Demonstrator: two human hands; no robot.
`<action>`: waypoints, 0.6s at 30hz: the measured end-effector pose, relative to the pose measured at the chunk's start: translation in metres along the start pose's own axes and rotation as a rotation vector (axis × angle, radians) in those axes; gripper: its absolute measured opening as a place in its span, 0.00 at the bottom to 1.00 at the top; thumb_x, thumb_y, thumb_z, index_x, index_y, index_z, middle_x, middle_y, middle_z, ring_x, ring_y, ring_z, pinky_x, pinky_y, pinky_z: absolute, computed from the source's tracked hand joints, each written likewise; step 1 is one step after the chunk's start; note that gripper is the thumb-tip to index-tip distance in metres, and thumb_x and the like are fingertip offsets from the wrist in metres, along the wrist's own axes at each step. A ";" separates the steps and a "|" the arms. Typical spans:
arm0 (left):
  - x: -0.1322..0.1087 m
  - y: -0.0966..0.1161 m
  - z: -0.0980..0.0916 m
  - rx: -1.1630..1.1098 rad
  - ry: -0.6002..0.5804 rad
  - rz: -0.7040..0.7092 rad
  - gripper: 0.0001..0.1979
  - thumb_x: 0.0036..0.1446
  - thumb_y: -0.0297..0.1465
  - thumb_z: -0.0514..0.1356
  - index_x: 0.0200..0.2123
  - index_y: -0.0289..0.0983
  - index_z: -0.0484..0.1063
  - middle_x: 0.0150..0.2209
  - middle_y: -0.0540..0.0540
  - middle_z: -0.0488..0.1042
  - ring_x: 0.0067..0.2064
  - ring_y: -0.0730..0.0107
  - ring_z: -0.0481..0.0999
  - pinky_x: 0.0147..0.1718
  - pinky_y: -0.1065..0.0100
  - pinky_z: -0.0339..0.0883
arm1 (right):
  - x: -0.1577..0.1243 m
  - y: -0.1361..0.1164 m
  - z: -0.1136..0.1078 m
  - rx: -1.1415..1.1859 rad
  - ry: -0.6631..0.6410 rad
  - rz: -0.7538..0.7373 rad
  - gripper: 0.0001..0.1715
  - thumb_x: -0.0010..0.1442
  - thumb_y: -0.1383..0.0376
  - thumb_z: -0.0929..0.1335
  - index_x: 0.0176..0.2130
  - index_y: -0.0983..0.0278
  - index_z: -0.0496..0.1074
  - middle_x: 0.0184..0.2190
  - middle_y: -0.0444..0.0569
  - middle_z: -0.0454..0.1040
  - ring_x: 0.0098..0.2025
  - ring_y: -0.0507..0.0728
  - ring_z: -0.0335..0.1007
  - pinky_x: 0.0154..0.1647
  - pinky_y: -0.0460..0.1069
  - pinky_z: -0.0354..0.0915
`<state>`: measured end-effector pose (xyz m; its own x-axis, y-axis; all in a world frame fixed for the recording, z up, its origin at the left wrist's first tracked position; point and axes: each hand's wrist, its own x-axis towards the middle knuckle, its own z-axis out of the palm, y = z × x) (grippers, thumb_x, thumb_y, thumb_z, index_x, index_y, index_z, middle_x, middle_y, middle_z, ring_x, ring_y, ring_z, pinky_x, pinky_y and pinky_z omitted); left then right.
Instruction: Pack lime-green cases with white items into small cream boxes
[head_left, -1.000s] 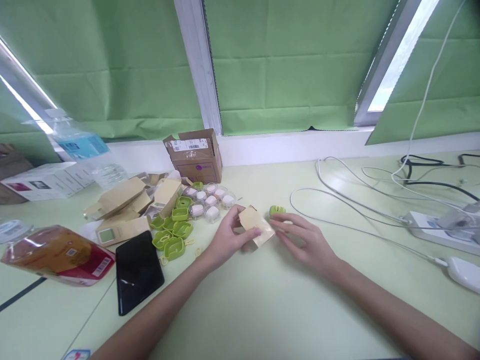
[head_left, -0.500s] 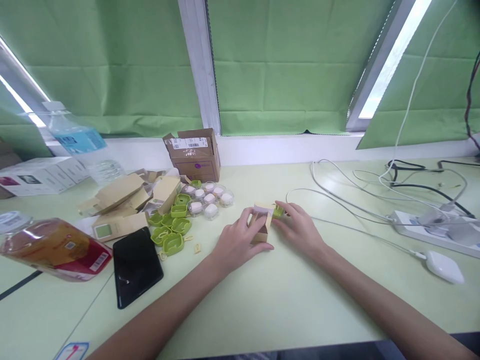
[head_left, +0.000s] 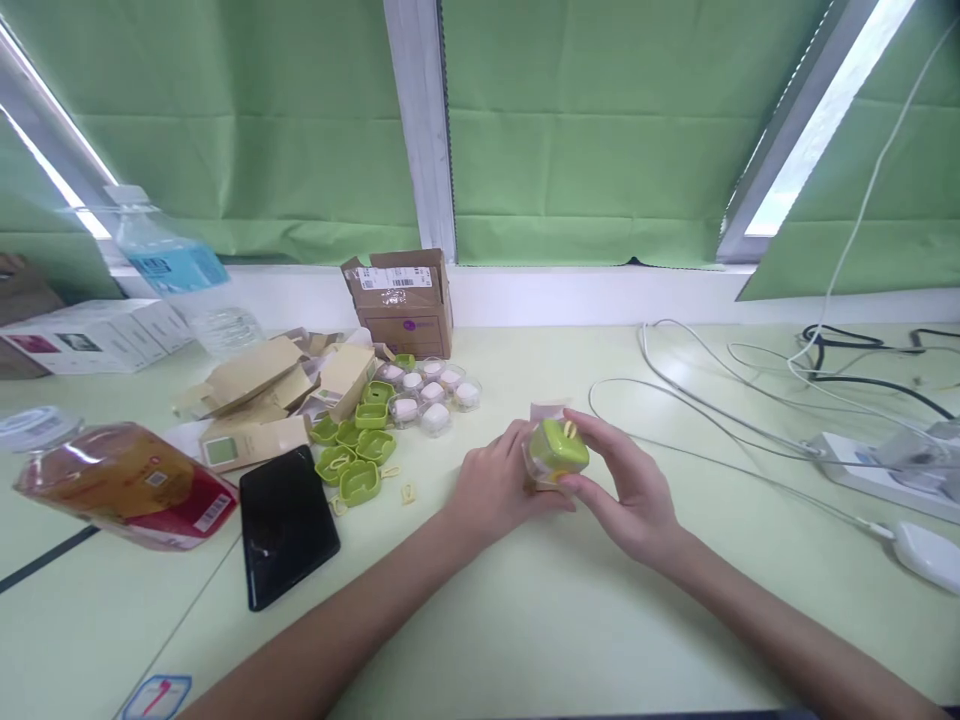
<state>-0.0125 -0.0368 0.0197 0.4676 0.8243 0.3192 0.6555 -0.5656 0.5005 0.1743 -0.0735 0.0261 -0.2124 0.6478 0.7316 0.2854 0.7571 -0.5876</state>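
Between finger and thumb of my right hand (head_left: 634,485) is a small rounded container (head_left: 561,448), with a glossy green case top, a yellow loop and a clear lower part. My left hand (head_left: 496,472) is closed around a small beige box (head_left: 546,411); only a pale flap and a bit of its edge show past the container and fingers. Left of my hands lie several open green cases (head_left: 360,482) with yellow loops, one loose yellow loop piece (head_left: 408,494), and a cluster of clear pods (head_left: 435,418) with pale contents.
Opened beige boxes (head_left: 251,380) are heaped at the left, near a brown carton (head_left: 405,310). A black tablet (head_left: 289,525), a drink bottle (head_left: 127,485) and a water bottle (head_left: 191,280) are there too. White cables (head_left: 720,415) run to a power strip (head_left: 870,468) at the right.
The green-topped container is now out in front of the small box in my right hand. Before, only a green bit showed at the box's opening. The view has shifted slightly.
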 end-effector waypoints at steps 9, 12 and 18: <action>-0.008 -0.010 0.013 0.034 0.138 0.080 0.46 0.43 0.62 0.67 0.56 0.40 0.60 0.33 0.50 0.78 0.30 0.58 0.80 0.28 0.65 0.64 | 0.005 0.000 -0.018 -0.249 -0.032 -0.215 0.41 0.63 0.70 0.71 0.69 0.57 0.58 0.57 0.56 0.73 0.56 0.66 0.72 0.53 0.61 0.73; -0.010 -0.012 0.014 0.056 0.196 0.144 0.42 0.46 0.61 0.66 0.54 0.40 0.60 0.32 0.51 0.78 0.28 0.62 0.80 0.27 0.67 0.64 | 0.004 -0.002 -0.022 -0.343 0.008 -0.240 0.41 0.61 0.71 0.72 0.68 0.58 0.60 0.56 0.57 0.74 0.55 0.66 0.72 0.50 0.61 0.73; -0.011 -0.015 0.014 0.078 0.293 0.263 0.33 0.55 0.54 0.65 0.54 0.42 0.59 0.36 0.51 0.79 0.31 0.65 0.82 0.29 0.66 0.68 | 0.002 0.000 -0.030 -0.398 0.023 -0.201 0.37 0.62 0.70 0.72 0.66 0.58 0.62 0.53 0.56 0.76 0.50 0.64 0.74 0.45 0.59 0.70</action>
<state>-0.0191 -0.0383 -0.0026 0.4435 0.6170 0.6501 0.5845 -0.7490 0.3121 0.2022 -0.0745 0.0376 -0.2812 0.4860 0.8275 0.5793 0.7734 -0.2574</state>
